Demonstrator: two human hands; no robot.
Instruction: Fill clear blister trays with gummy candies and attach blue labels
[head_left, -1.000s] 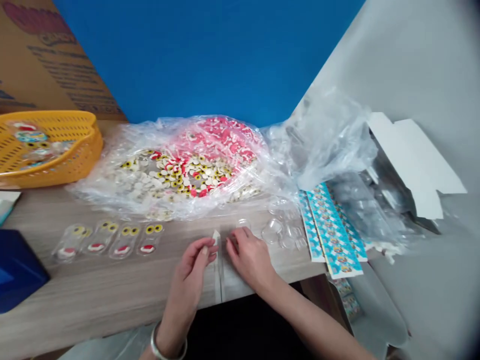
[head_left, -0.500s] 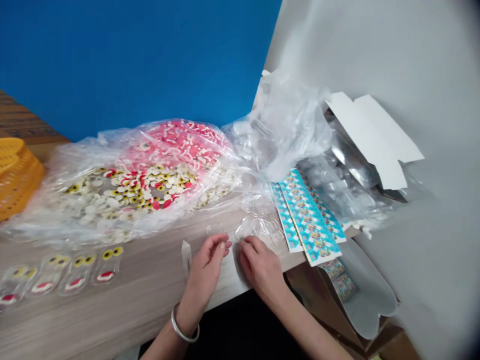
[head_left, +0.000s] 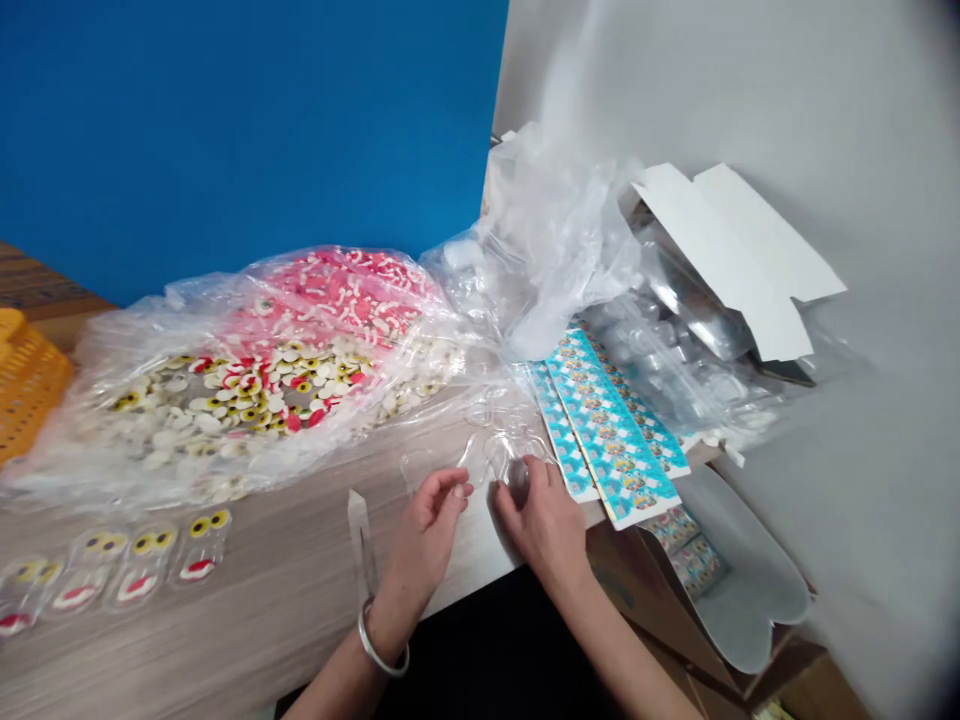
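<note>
My right hand (head_left: pixel 546 522) reaches over a small group of clear plastic blister shells (head_left: pixel 480 457), thumb and fingers apart around one of them. No firm grip shows. To its left, my left hand (head_left: pixel 429 525) hovers half-curled above the table, with nothing visible in it. Another clear shell (head_left: pixel 415 466) lies just beyond its fingers. A pointed whitish strip (head_left: pixel 360 525) rests beside the left wrist, which wears a bangle. At the far left stands a row of filled clear shells (head_left: pixel 201 545), each with two yellow eye pieces and a red-and-white mouth piece.
A large clear bag (head_left: pixel 172 425) of eye and mouth pieces spreads across the back. Blue printed card strips (head_left: pixel 611 430) overhang the right edge, near a bag of clear plastic parts (head_left: pixel 667 360) and a white box (head_left: pixel 742 255). An orange basket (head_left: pixel 30 385) is at left.
My right hand has moved slightly right over the clear shells, and its thumb and fingers have spread. My left hand keeps nearly the same pose. The view has shifted a little.
</note>
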